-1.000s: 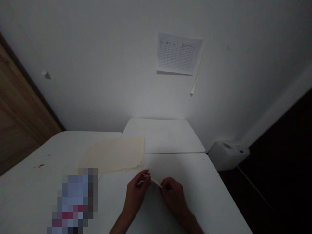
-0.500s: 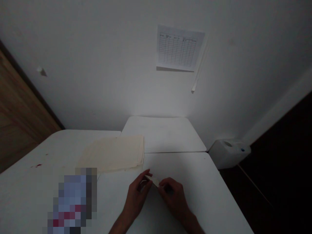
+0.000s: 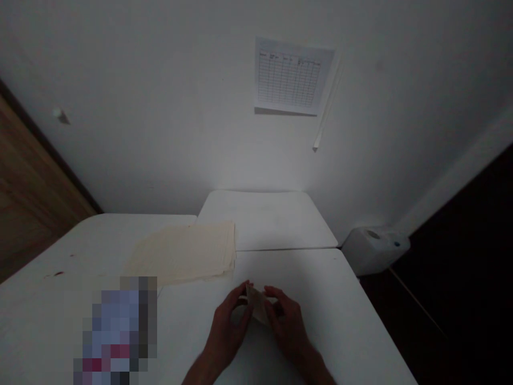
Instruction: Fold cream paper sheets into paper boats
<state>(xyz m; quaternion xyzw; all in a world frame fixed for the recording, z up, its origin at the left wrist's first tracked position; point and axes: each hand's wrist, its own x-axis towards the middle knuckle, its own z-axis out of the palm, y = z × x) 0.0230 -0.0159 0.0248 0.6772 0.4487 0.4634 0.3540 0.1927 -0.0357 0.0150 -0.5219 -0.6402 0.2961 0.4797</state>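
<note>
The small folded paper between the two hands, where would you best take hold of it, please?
Probably by its two side edges. The folded paper stands tilted above the table, so the left hand pinches from the left and the right hand from the right, thumbs in front.

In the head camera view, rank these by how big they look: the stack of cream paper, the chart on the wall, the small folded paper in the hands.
1. Stack of cream paper
2. Chart on the wall, though it hangs farther off
3. Small folded paper, pinched between left hand and right hand
</note>
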